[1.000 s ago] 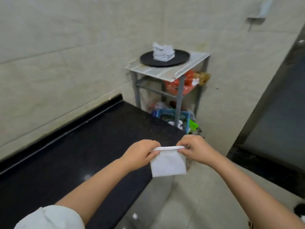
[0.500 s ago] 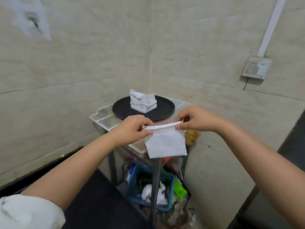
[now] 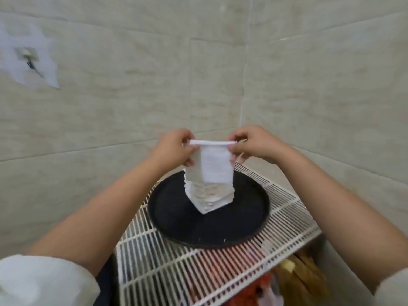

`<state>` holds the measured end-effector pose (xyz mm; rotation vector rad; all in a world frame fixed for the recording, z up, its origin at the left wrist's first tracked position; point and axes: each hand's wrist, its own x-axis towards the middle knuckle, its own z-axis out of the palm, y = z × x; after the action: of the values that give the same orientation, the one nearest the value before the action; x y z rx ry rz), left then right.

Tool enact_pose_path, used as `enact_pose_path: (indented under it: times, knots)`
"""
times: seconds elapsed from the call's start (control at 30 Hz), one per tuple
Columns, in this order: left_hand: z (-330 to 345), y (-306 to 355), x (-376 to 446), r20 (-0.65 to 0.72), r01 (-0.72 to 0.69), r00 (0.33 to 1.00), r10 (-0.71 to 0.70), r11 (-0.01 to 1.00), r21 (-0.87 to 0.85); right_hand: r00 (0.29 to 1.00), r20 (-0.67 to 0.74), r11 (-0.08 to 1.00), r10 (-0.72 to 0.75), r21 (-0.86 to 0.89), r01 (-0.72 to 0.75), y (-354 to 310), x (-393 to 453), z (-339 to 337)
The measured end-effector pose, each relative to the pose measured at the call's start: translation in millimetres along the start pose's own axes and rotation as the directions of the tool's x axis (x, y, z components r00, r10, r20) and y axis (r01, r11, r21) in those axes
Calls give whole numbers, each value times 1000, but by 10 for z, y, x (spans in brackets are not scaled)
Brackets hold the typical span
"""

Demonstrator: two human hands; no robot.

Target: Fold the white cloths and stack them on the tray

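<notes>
A folded white cloth (image 3: 213,164) hangs by its top edge between my two hands. My left hand (image 3: 174,149) pinches its left corner and my right hand (image 3: 249,144) pinches its right corner. The cloth hangs directly over a stack of folded white cloths (image 3: 208,197), hiding the stack's top. That stack stands on a round black tray (image 3: 176,219), which rests on a white wire rack (image 3: 159,268) in the corner of the room.
Tiled walls meet in a corner just behind the rack. A wall fixture (image 3: 27,56) with a white patch sits at the upper left. Orange and yellow bags (image 3: 293,281) lie on the shelf under the wire rack.
I have stepped away from the black counter and up to the rack. Both hands have carried the folded cloth forward until it hangs right over the stack on the tray.
</notes>
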<state>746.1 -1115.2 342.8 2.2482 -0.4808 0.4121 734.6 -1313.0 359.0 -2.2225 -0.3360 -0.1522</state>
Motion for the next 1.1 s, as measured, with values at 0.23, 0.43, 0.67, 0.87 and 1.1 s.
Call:
enact_pose_path:
  times: [0.23,0.43,0.67,0.87,1.1]
  knots:
    - [686,-157,456,-207,178,970,-127,952,248,987,-13,980,-163,-116,160,810,992,27]
    - [1095,-440,154,-20,228,968,-251,840,492,934,334,967,-131,-166,195,1523,963,303]
    - [1159,-379,9,-8,176,980,-197,858,483,903,380,941,-199,-182,284,1568,886,273]
    - [1079,-294,-162,-71,254,964,-258,797,548,897,415,851,-153,-406,333,1331,709,257]
    - [111,-273,-1170,-289,454,879,-379,485,747,789,461,684,-407,-418,598,225,43,897]
